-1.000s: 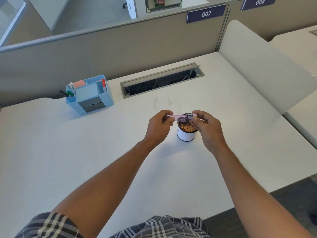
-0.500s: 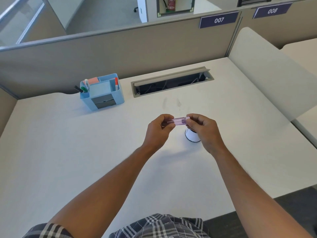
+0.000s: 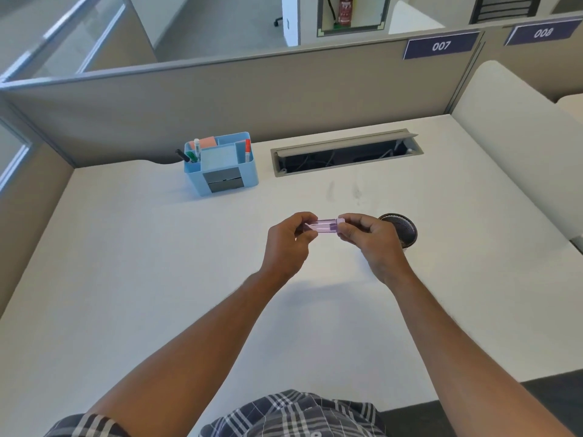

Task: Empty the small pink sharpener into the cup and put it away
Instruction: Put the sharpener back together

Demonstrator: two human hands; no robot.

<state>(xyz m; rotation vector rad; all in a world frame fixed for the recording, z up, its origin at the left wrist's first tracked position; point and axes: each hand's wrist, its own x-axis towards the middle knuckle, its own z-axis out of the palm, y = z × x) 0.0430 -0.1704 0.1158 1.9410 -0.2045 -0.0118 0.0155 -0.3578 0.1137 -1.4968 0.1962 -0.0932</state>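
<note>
Sharpener [image 3: 322, 225], small and pink, held level above the worktop [image 3: 157, 279], left hand [image 3: 288, 244] and right hand [image 3: 373, 244] each pinching one end, likely to close it. Cup [image 3: 405, 230] sits just beyond the right hand; blue organizer [image 3: 220, 167] waits far left.

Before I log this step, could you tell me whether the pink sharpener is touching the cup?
Apart. The head view shows the pink sharpener held between both hands, left of the cup, with the right hand between them.

The organizer [image 3: 221, 165] stands far left on the desk [image 3: 126, 279] (cup [image 3: 402, 230] right of both hands).
</note>
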